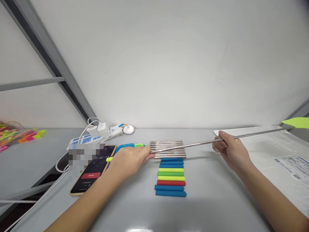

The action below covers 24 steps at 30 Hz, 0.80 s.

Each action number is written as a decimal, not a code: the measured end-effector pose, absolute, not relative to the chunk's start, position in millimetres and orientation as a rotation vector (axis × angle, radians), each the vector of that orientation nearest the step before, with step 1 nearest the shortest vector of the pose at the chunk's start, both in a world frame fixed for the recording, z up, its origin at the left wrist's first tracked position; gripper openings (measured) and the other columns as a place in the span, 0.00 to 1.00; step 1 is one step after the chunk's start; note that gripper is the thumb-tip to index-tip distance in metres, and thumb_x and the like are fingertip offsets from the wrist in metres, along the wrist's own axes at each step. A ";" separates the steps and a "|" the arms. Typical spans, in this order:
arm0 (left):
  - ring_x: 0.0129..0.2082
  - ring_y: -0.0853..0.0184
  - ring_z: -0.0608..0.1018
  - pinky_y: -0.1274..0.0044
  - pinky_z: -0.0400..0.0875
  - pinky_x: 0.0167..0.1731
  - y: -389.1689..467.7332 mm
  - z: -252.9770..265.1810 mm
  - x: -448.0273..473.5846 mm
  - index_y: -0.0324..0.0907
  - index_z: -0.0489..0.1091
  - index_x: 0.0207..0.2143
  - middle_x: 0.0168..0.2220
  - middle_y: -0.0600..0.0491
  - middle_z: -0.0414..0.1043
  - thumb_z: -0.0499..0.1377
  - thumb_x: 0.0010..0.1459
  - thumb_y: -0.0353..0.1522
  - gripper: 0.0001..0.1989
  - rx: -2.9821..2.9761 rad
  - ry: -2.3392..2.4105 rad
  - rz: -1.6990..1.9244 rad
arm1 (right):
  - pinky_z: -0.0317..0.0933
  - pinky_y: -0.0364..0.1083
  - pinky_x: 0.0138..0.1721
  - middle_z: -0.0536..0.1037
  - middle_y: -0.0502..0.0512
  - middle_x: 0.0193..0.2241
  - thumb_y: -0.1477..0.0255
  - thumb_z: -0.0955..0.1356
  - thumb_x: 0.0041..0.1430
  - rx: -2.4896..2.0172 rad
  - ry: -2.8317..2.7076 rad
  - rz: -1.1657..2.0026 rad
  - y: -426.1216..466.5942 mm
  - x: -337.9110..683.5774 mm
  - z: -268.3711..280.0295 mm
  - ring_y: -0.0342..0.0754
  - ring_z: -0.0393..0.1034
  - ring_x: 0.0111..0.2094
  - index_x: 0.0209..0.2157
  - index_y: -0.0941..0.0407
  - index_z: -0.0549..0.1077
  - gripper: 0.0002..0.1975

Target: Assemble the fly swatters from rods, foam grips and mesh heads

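Note:
A long, thin metal rod (193, 145) slants across the middle, rising to the right. A yellow-green flat piece (298, 122) is at its right end, cut off by the picture edge. My left hand (131, 159) is closed around the rod's left end; a yellow-green tip (109, 159) pokes out behind that hand. Further along, my right hand (230, 148) pinches the rod between thumb and fingers. Beneath the rod lies a row of short metal rods (168, 144). Several coloured sticks (171, 182) in blue, yellow-green, green and red lie nearer me.
A phone (90, 175) showing a timer lies left, beside a power strip (87, 139) with chargers and a white round object (128, 129). Blue and green perforated pieces (125, 146) sit behind my left hand. Plastic packaging (272, 151) covers the right. Bright coloured items (19, 137) lie far left.

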<state>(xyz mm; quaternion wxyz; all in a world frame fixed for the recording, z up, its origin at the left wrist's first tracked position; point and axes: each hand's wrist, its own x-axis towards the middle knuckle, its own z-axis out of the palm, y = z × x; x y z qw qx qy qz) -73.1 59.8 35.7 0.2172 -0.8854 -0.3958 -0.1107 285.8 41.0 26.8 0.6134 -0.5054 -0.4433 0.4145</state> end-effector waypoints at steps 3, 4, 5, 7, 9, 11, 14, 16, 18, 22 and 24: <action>0.19 0.68 0.70 0.76 0.41 0.22 60.2 37.4 -75.5 0.43 0.62 0.27 0.21 0.58 0.71 0.42 0.70 0.43 0.22 -2.435 -1.160 -0.302 | 0.50 0.45 0.25 0.44 0.44 0.18 0.63 0.64 0.63 -1.118 -0.984 0.892 41.7 298.2 31.8 0.42 0.42 0.21 0.16 0.53 0.49 0.26; 0.19 0.69 0.70 0.76 0.40 0.22 60.2 37.9 -76.3 0.43 0.62 0.28 0.21 0.58 0.71 0.42 0.70 0.44 0.22 -2.426 -1.169 -0.305 | 0.50 0.45 0.25 0.45 0.44 0.18 0.63 0.65 0.63 -1.112 -0.975 0.876 41.5 300.5 33.1 0.42 0.42 0.21 0.16 0.53 0.50 0.26; 0.18 0.69 0.69 0.76 0.40 0.22 60.3 38.4 -77.4 0.43 0.62 0.28 0.21 0.58 0.70 0.41 0.70 0.44 0.22 -2.417 -1.170 -0.308 | 0.51 0.45 0.25 0.45 0.44 0.18 0.63 0.65 0.62 -1.107 -0.964 0.865 41.4 302.4 34.2 0.42 0.42 0.21 0.16 0.54 0.50 0.26; 0.18 0.68 0.69 0.76 0.40 0.22 61.4 39.2 -80.6 0.43 0.61 0.27 0.20 0.58 0.69 0.41 0.69 0.45 0.23 -2.396 -1.162 -0.325 | 0.51 0.45 0.24 0.45 0.44 0.18 0.64 0.66 0.62 -1.093 -0.933 0.848 41.3 305.8 36.0 0.42 0.41 0.21 0.16 0.54 0.50 0.26; 0.18 0.68 0.69 0.76 0.41 0.22 63.2 39.5 -84.0 0.43 0.61 0.27 0.19 0.58 0.68 0.42 0.69 0.46 0.23 -2.378 -1.155 -0.339 | 0.50 0.45 0.24 0.44 0.44 0.18 0.64 0.66 0.61 -1.083 -0.901 0.833 41.7 309.2 37.5 0.41 0.41 0.21 0.16 0.54 0.49 0.26; 0.18 0.68 0.68 0.76 0.41 0.21 64.5 39.4 -86.2 0.43 0.61 0.27 0.19 0.58 0.67 0.42 0.69 0.46 0.22 -2.376 -1.145 -0.332 | 0.50 0.44 0.23 0.45 0.44 0.18 0.64 0.67 0.61 -1.080 -0.884 0.831 42.6 311.9 38.8 0.41 0.41 0.21 0.16 0.54 0.49 0.26; 0.18 0.68 0.69 0.75 0.43 0.21 63.4 38.1 -84.3 0.43 0.62 0.28 0.20 0.58 0.68 0.43 0.69 0.44 0.21 -2.392 -1.127 -0.332 | 0.50 0.44 0.23 0.46 0.43 0.18 0.63 0.68 0.60 -1.053 -0.845 0.833 45.1 310.3 38.7 0.41 0.42 0.21 0.16 0.54 0.50 0.27; 0.20 0.68 0.70 0.76 0.46 0.22 59.3 36.5 -78.9 0.43 0.62 0.29 0.22 0.58 0.69 0.44 0.69 0.42 0.19 -2.382 -1.110 -0.361 | 0.50 0.44 0.22 0.46 0.43 0.17 0.61 0.67 0.60 -1.013 -0.781 0.848 46.8 301.8 36.0 0.40 0.42 0.20 0.16 0.54 0.51 0.26; 0.22 0.67 0.72 0.76 0.49 0.23 52.9 34.6 -71.3 0.43 0.63 0.28 0.23 0.57 0.70 0.45 0.69 0.41 0.19 -2.345 -1.083 -0.408 | 0.50 0.44 0.21 0.46 0.42 0.16 0.59 0.67 0.60 -0.993 -0.733 0.876 46.9 286.7 30.9 0.40 0.41 0.19 0.17 0.54 0.51 0.26; 0.25 0.67 0.73 0.75 0.55 0.27 42.4 32.4 -60.9 0.43 0.64 0.27 0.24 0.56 0.71 0.46 0.69 0.42 0.19 -2.294 -1.043 -0.499 | 0.52 0.44 0.22 0.46 0.42 0.16 0.57 0.66 0.61 -1.023 -0.794 1.015 38.9 249.8 20.4 0.40 0.43 0.19 0.16 0.53 0.51 0.27; 0.23 0.68 0.72 0.75 0.55 0.26 43.1 33.6 -63.8 0.43 0.64 0.26 0.23 0.57 0.70 0.45 0.69 0.43 0.21 -2.290 -1.028 -0.528 | 0.52 0.44 0.23 0.47 0.43 0.16 0.56 0.64 0.62 -1.050 -0.819 1.021 32.5 237.1 18.7 0.40 0.44 0.19 0.16 0.53 0.51 0.27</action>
